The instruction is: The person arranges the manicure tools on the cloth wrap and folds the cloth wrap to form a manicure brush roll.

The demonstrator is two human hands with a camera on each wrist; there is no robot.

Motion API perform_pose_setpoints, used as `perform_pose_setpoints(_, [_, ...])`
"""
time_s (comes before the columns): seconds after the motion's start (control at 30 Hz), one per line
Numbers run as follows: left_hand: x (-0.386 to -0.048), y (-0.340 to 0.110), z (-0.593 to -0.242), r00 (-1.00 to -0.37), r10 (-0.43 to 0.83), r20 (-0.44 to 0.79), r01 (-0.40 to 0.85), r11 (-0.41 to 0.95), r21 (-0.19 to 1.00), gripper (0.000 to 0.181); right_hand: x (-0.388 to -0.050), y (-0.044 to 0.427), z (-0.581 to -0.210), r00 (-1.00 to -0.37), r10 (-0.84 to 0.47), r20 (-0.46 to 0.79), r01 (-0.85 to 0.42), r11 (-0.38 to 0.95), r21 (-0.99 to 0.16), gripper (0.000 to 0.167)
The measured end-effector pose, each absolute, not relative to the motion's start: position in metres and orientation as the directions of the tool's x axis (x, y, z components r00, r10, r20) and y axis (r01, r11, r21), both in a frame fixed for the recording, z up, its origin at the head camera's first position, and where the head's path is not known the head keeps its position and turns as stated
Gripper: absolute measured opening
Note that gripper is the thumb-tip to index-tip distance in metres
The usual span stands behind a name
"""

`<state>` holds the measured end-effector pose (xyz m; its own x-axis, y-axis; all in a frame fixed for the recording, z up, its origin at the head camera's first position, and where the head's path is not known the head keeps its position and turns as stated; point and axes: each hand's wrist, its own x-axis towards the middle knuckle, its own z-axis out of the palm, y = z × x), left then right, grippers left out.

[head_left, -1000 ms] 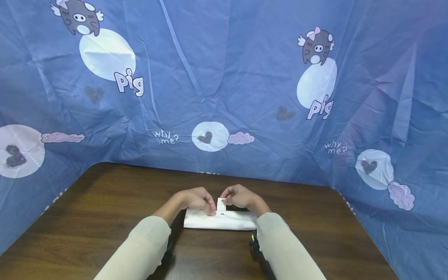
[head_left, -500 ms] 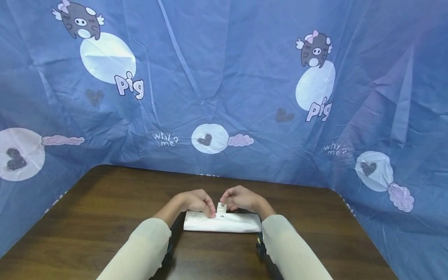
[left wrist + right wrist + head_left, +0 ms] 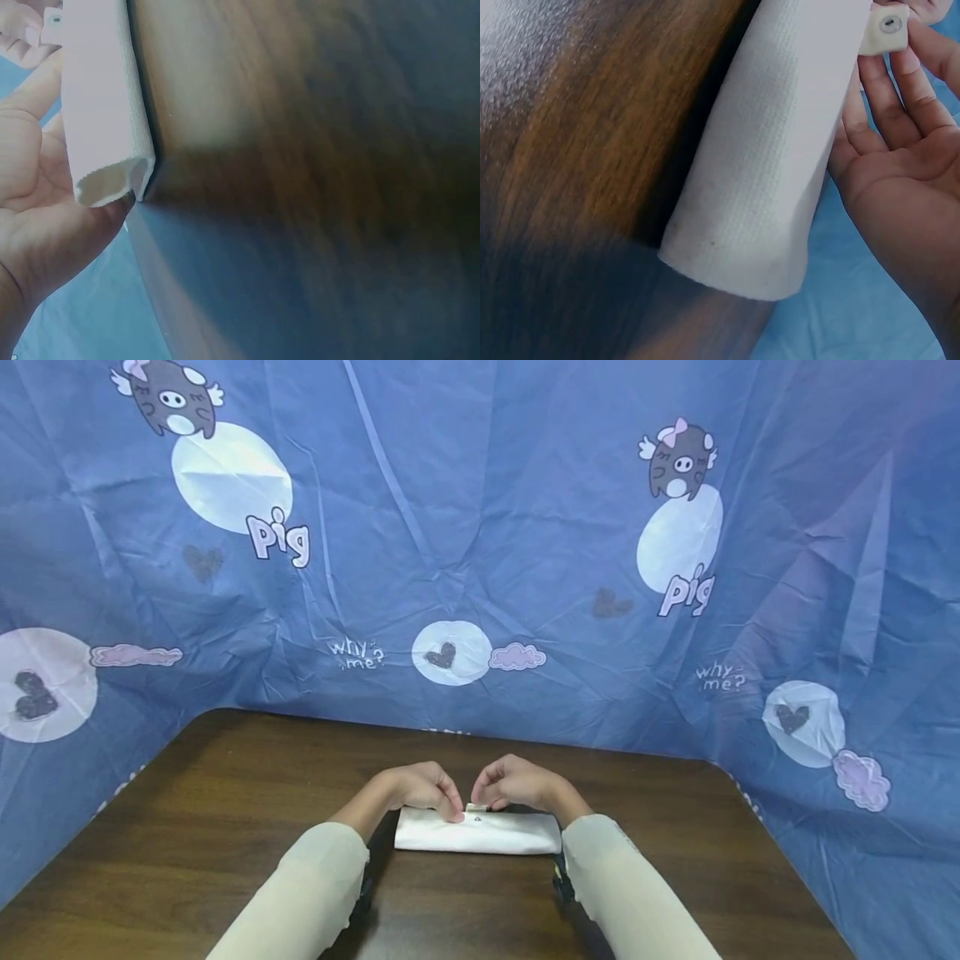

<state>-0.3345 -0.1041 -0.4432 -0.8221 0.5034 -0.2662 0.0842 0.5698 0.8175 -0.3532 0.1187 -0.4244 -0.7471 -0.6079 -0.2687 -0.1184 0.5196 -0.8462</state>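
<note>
A white rolled cloth case (image 3: 480, 835) lies lengthwise on the table in the head view, with a metal snap on its upper face. A short tab (image 3: 877, 39) with its own metal snap sticks out from the far long edge. My left hand (image 3: 422, 789) grips that edge left of the tab, fingertips on the cloth. At the tab, my right hand (image 3: 517, 782) pinches its end between thumb and fingers. The left wrist view shows the case's folded, hollow end (image 3: 105, 184); the fingers behind the roll are partly hidden.
The brown wooden table (image 3: 247, 827) extends around the case. A blue printed curtain (image 3: 555, 552) hangs behind and beside the table. Dark wrist devices (image 3: 562, 881) sit under the light sleeves (image 3: 637, 893).
The tab stood upright earlier and is now tipped low toward the case, showing only a thin strip in the head view. The left hand stays in place; the right fingers have shifted slightly.
</note>
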Motion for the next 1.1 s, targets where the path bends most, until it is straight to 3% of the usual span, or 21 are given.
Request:
perform_pose_setpoints(0.37, [-0.336, -0.104, -0.445, -0.808, 0.528, -0.261, 0.094, 0.554, 0.827, 0.012, -0.352, 0.115, -0.423, -0.692, -0.637, -0.34, -0.098, 0.55, -0.83, 0.024])
perform_pose_setpoints(0.73, [-0.338, -0.106, -0.444, -0.806, 0.521, -0.281, 0.07, 0.556, 0.829, 0.011, -0.348, 0.103, -0.412, -0.763, -0.473, -0.441, -0.144, 0.789, -0.597, 0.017])
perform_pose_setpoints(1.1, [-0.334, -0.107, -0.445, -0.805, 0.54, -0.246, 0.117, 0.55, 0.827, 0.011, -0.347, 0.1, -0.412, -0.794, -0.437, -0.423, -0.169, 0.826, -0.537, 0.018])
